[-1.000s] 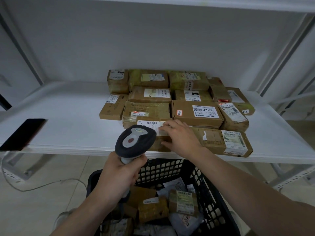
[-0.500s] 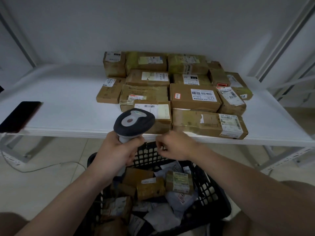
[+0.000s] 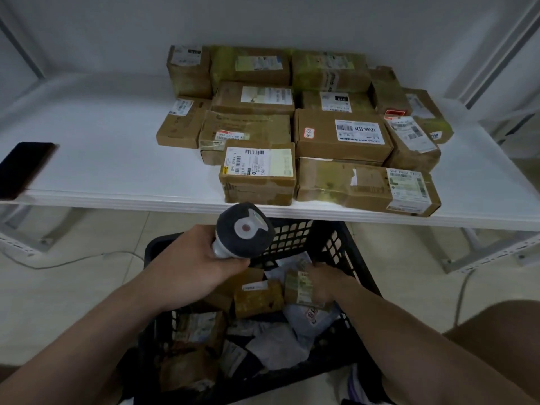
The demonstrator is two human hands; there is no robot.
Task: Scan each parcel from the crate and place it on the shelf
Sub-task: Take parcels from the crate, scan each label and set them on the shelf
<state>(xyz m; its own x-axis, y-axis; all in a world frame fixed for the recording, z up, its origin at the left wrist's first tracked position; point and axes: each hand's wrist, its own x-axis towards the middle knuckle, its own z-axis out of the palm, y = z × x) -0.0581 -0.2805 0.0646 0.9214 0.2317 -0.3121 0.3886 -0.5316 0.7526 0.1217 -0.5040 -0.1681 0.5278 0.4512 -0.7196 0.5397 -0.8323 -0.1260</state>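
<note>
Gripping scanner (image 3: 245,229) in left fingers (image 3: 230,263), right fingers (image 3: 314,276) round crate (image 3: 295,232) parcel (image 3: 298,287), box (image 3: 321,141) labelled 12V4A-5525.

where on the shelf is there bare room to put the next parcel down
Widest bare stretch of the shelf: between the black phone at the left edge and the parcel cluster. A narrower strip lies right of the long front box. The middle is crowded from back wall to front edge.

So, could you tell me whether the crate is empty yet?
Not empty: the crate holds several parcels, and the right hand reaches among them.
</note>
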